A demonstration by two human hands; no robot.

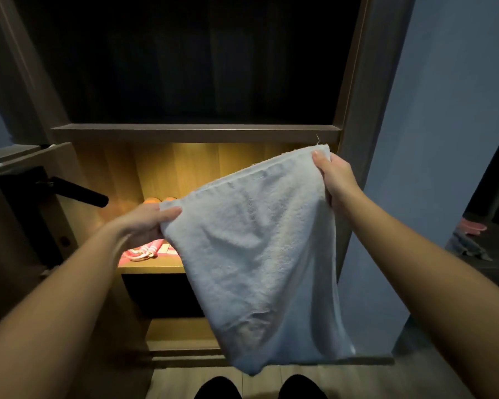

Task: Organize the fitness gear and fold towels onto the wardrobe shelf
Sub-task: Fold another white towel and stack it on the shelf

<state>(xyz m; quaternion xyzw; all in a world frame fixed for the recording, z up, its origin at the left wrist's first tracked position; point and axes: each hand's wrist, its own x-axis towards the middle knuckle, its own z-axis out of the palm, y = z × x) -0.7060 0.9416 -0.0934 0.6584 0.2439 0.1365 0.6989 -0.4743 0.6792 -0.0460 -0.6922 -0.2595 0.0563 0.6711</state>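
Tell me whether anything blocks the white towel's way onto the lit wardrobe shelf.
Nothing visible stands between them. The white towel, gripped by the left hand and right hand, hangs right before the open lit shelf. A pink striped item and orange objects lie on its left part; the towel hides the rest.

No readable text; view dim, perhaps missed.

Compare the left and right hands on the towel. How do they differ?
Height: the right hand holds its towel corner higher than the left hand. Place: the left hand is before the lit shelf, the right hand by the wardrobe frame. Both pinch a top corner, thumb on the near side.
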